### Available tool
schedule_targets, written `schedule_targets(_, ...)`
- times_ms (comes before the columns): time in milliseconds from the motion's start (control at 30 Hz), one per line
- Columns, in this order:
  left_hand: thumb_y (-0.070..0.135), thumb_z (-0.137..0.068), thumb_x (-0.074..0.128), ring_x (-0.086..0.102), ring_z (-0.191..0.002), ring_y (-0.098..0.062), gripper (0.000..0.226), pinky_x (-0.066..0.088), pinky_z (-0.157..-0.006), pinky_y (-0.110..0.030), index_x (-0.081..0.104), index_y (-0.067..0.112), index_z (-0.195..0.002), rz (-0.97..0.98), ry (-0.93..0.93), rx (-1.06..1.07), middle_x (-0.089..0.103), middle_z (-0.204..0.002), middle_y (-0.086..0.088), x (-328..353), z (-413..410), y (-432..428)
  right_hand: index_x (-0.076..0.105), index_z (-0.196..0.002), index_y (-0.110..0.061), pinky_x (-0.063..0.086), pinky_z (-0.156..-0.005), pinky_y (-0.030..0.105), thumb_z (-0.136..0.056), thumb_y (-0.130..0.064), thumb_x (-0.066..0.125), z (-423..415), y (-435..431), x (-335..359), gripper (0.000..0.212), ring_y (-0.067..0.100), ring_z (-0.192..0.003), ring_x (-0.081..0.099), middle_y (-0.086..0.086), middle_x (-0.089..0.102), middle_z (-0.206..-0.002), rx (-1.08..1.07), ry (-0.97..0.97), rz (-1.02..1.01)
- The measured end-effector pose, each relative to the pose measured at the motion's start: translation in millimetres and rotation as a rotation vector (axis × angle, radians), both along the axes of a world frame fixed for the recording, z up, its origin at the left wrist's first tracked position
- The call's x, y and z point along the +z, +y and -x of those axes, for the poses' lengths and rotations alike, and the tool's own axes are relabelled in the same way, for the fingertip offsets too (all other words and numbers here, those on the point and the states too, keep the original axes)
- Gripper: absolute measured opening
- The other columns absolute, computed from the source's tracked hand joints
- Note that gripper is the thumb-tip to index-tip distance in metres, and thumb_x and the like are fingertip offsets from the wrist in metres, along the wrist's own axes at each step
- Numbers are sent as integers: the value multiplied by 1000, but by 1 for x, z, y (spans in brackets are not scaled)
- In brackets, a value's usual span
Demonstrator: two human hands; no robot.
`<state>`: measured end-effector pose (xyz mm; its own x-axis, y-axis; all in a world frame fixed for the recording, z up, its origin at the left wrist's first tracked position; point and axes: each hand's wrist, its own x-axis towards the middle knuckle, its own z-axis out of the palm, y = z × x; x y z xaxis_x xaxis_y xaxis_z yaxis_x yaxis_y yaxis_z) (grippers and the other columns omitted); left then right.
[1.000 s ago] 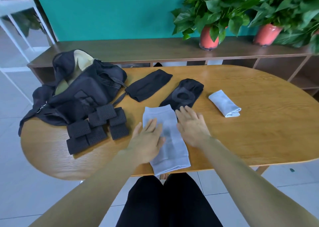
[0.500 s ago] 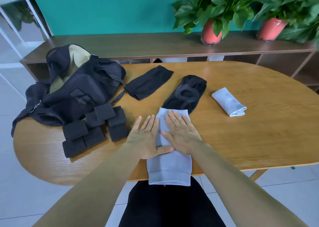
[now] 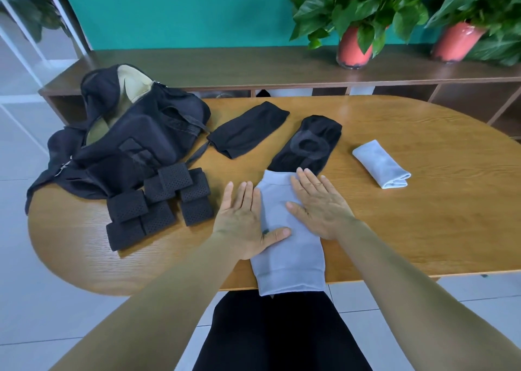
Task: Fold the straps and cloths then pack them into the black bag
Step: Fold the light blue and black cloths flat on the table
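Observation:
A light grey cloth [image 3: 290, 255] lies flat at the table's near edge, its lower end hanging over. My left hand [image 3: 245, 221] rests flat on its left side, thumb across the cloth. My right hand [image 3: 321, 204] presses flat on its upper right part. Just beyond lie a black cloth with a ring [image 3: 307, 145] and a second black cloth [image 3: 248, 129]. A folded grey cloth [image 3: 380, 164] sits to the right. Folded black perforated straps [image 3: 158, 201] lie left, in front of the open black bag [image 3: 127, 139].
The oval wooden table [image 3: 423, 215] stands before a low wooden shelf [image 3: 253, 66] bearing two red potted plants [image 3: 355, 46]. A teal wall is behind. My black-clad lap is under the table's near edge.
The grey cloth has slid toward me so its end hangs over the edge. Both hands have spread a little apart, flat on the cloth.

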<state>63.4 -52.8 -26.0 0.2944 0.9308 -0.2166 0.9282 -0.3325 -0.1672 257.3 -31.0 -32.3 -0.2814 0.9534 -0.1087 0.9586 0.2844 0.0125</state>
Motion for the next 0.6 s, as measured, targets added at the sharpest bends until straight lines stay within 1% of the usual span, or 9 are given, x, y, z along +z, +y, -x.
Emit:
schedule_targets(67,82,-67,-15,-21,-145,-24,112,-21,-112,-50,-14,5,-149,-23,-5,16,-16,-158,-12,2,2,-1,-14,-150,-18,-10,-118,36,-97,-54,5,-2,-6,5,67,10,-142,-24,-2,-22,-156,-18,24,-3)
schedule_targets(133,73,-74,-15,-22,-144,-22,100,-20,-114,-48,-15,7,-149,-47,-59,55,-19,-158,-11,7,5,-4,-15,-150,-17,-10,-118,35,-98,-53,5,-3,-16,10,66,10,-141,-25,-2,-23,-156,-27,53,-32)
schedule_targets(267,54,-96,-1,-21,-144,-17,71,-18,-115,-41,-14,8,-150,-49,-186,29,-19,-158,-7,15,8,-26,-10,-151,-17,-12,-118,33,-98,-53,6,3,-52,19,66,9,-141,-24,-3,-20,-157,-33,141,-51)
schedule_targets(333,52,-97,-3,-19,-145,-15,69,-19,-115,-39,-11,9,-150,-47,-229,-26,-16,-159,-6,11,5,-47,-8,-151,-17,-14,-117,32,-90,-59,-6,11,-78,20,75,8,-142,-24,-2,-19,-157,-18,188,-33)
schedule_targets(433,55,-79,-24,-19,-145,-12,84,-21,-111,-38,-13,11,-150,-54,-205,-90,-16,-159,-4,-1,1,-71,-10,-150,-16,-16,-116,31,-79,-65,-18,26,-108,13,86,8,-141,-25,-2,-22,-156,-7,186,27)
schedule_targets(467,55,-78,-24,-20,-144,-12,84,-21,-111,-38,-13,12,-150,-55,-191,-94,-16,-159,-3,-5,0,-73,-11,-150,-16,-17,-115,31,-76,-61,-20,30,-112,9,87,8,-141,-25,-2,-22,-156,-11,183,43)
schedule_targets(533,52,-90,-14,-20,-144,-13,71,-21,-111,-39,-14,14,-150,-53,-175,-84,-18,-159,-2,-9,-1,-72,-11,-149,-17,-17,-116,32,-73,-58,-21,35,-113,2,88,8,-141,-25,-2,-22,-156,-23,181,57)
schedule_targets(567,52,-90,-14,-21,-144,-13,70,-22,-111,-40,-14,15,-150,-59,-175,-83,-18,-159,-1,-10,-1,-70,-11,-149,-17,-16,-116,33,-74,-58,-20,35,-111,-1,86,8,-141,-24,-2,-22,-156,-27,175,54)
schedule_targets(600,53,-86,-19,-20,-144,-13,74,-22,-110,-40,-14,16,-150,-73,-174,-91,-17,-159,-1,-11,0,-69,-11,-149,-19,-14,-117,34,-77,-58,-19,33,-108,-4,83,8,-141,-24,-2,-21,-156,-25,163,46)
